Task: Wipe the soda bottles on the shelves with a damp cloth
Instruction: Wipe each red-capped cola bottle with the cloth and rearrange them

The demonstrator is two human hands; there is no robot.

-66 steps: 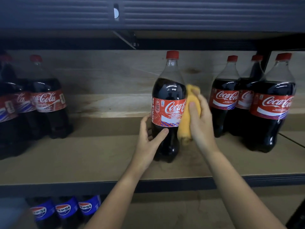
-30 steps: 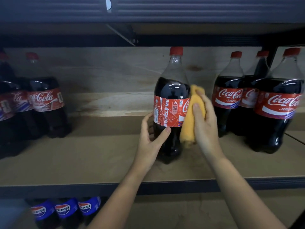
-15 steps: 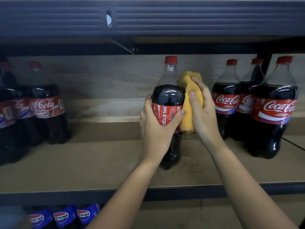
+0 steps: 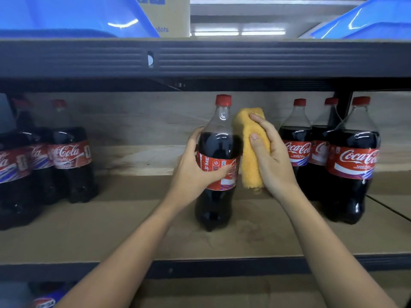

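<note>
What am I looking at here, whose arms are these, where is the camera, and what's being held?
There is no machine: these are a person's bare arms, filmed by a camera worn on their head, looking forward and down. The left hand wraps round the label of a cola bottle standing on a wooden shelf. The right hand holds a folded yellow cloth against the bottle's side. More cola bottles stand at the left and right. Blue bins sit on the shelf above.
</note>
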